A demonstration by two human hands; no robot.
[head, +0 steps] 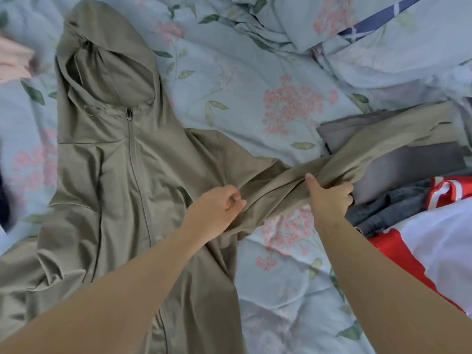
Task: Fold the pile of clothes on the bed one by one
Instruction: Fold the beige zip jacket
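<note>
Covering the whole frame, the floral quilt [281,290] carries the hooded jacket [115,175], laid front-up across the left and centre, zip closed, hood at upper left. Its sleeve [378,146] stretches toward the right edge over a stack of folded clothes [408,164]. The left hand [217,208] pinches the fabric at the sleeve base. The right hand [329,198] grasps the sleeve mid-length.

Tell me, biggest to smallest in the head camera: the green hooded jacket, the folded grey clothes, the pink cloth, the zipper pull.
1. green hooded jacket, by far the biggest.
2. folded grey clothes, partly covered by the jacket.
3. pink cloth, but the picture edge cuts it off, so its place is unsure.
4. zipper pull, tiny.
</note>
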